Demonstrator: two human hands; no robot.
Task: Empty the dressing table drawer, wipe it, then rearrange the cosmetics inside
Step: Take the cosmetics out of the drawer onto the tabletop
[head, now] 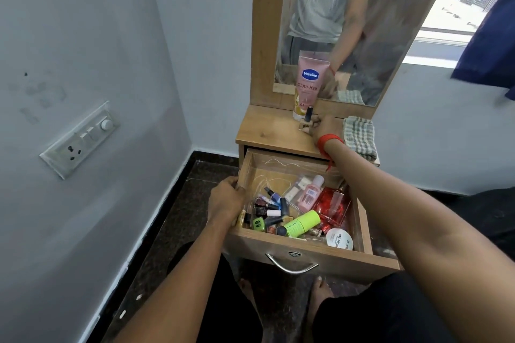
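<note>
Two hands work at the open drawer (359, 231): left hand (227, 199) clasps its left wall; right hand (327, 128), above it on the tabletop, pinches a small bottle (306, 120).

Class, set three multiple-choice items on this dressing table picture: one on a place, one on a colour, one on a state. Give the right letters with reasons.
1. Where does the checked cloth lie?
A. in the drawer
B. on the tabletop, right side
C. on the floor

2. What colour is the tube lying in the drawer near its front?
A. bright green
B. blue
C. black

3. What is the left hand doing?
A. hanging free
B. pulling the handle
C. gripping the drawer's left wall

Key: 1 B, the cloth rests beside the right hand on the tabletop. 2 A, the green tube lies among nail polish bottles. 3 C, its fingers curl over the wall.
</note>
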